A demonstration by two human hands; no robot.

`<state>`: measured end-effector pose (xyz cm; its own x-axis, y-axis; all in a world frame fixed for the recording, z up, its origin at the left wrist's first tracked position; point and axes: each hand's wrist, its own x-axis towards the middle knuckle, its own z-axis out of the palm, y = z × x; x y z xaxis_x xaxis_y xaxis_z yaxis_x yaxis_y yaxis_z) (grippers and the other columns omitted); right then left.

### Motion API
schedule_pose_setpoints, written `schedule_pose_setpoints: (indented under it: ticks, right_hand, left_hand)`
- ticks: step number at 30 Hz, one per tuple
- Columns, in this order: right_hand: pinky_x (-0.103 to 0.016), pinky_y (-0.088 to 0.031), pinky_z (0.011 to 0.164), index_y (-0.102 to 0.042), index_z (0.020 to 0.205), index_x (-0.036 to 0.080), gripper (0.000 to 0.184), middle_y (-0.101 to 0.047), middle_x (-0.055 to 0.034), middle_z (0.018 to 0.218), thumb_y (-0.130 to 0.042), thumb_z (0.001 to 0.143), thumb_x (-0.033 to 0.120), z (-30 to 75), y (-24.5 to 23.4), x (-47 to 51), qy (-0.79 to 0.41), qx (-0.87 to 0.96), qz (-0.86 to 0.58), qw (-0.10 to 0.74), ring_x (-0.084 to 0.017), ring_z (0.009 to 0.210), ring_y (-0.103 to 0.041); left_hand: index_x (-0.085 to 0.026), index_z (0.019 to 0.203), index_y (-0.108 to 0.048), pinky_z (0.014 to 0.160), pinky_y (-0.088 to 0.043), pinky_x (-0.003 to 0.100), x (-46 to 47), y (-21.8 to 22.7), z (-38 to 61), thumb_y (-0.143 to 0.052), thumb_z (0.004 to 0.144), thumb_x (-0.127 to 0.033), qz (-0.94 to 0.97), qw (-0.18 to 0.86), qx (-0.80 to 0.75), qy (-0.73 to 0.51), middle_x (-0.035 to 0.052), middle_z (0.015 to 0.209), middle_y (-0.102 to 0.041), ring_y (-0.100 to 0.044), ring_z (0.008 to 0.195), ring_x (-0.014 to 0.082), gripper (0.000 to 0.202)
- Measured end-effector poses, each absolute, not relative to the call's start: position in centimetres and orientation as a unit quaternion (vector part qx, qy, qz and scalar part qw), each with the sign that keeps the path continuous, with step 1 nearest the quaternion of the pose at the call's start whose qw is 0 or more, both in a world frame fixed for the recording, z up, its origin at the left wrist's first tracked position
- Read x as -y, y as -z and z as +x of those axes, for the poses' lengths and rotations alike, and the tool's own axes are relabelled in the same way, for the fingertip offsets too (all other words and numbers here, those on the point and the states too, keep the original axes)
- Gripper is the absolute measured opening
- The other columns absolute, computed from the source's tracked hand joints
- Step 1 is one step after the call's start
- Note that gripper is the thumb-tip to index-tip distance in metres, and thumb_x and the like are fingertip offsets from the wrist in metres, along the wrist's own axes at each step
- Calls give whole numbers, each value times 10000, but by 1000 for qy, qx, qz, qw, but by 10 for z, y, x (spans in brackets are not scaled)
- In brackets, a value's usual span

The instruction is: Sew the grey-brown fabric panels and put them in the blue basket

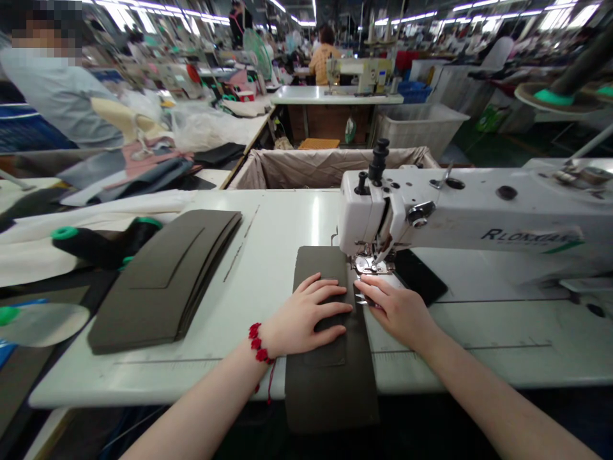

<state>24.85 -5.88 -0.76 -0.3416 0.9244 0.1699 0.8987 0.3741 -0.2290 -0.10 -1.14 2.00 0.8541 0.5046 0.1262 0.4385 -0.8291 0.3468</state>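
A dark olive panel [330,399] lies under the sewing machine's head, its near end hanging over the table edge. My left hand [306,313] rests flat on it with fingers spread, a red bracelet at the wrist. A smaller piece with a stitched outline [330,354] shows on the panel under that hand. Close to the needle plate [373,263], my right hand [400,310] is closed on small thread snips [363,299]; two pointed metal tips stick out to the left, and the handle is mostly hidden. Its fingertips reach the panel's right edge.
The white sewing machine [454,204] spans the right side. A stack of olive panels [158,281] lies at left beside black thread cones [90,246]. A dark flat object [421,281] lies behind my right hand. Beyond the table stands a cloth-lined bin [306,169]; a person [57,96] is at far left.
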Motion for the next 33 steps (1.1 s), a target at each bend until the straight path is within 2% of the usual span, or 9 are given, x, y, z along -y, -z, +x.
schedule_pose_setpoints:
  ticks: [6, 13, 23, 33]
  right_hand:
    - [-325, -523, 864, -489, 1377, 294, 456, -505, -17, 1421, -490, 926, 227, 247, 7, 59, -46, 817, -557, 140, -194, 1058, -631]
    - [-321, -519, 857, -484, 1378, 292, 454, -503, -18, 1423, -493, 928, 232, 248, 8, 59, -49, 816, -558, 140, -192, 1064, -626]
    - [-323, -512, 890, -496, 1371, 289, 463, -513, -37, 1413, -496, 915, 211, 247, 7, 59, -52, 816, -557, 148, -192, 1064, -626]
    - [-316, -512, 854, -481, 1378, 297, 470, -495, -17, 1431, -497, 916, 214, 248, 7, 59, -58, 816, -558, 139, -194, 1050, -630]
  left_hand:
    - [-313, 1317, -535, 1196, -149, 477, 10, -18, -1, -504, 940, -432, 951, 154, -244, -110, 30, 1423, -457, -359, 1349, 230, 397]
    - [-321, 1319, -535, 1033, -355, 486, 13, -19, 0, -535, 917, -430, 940, 136, -289, -123, 93, 1346, -446, -436, 1210, 287, 417]
    - [-310, 1366, -483, 997, -370, 458, 12, -16, 1, -501, 939, -417, 940, 127, -294, -118, 92, 1298, -483, -459, 1152, 276, 441]
    - [-297, 1371, -473, 989, -390, 435, 11, -16, 1, -474, 958, -391, 937, 132, -304, -115, 75, 1311, -494, -462, 1162, 263, 423]
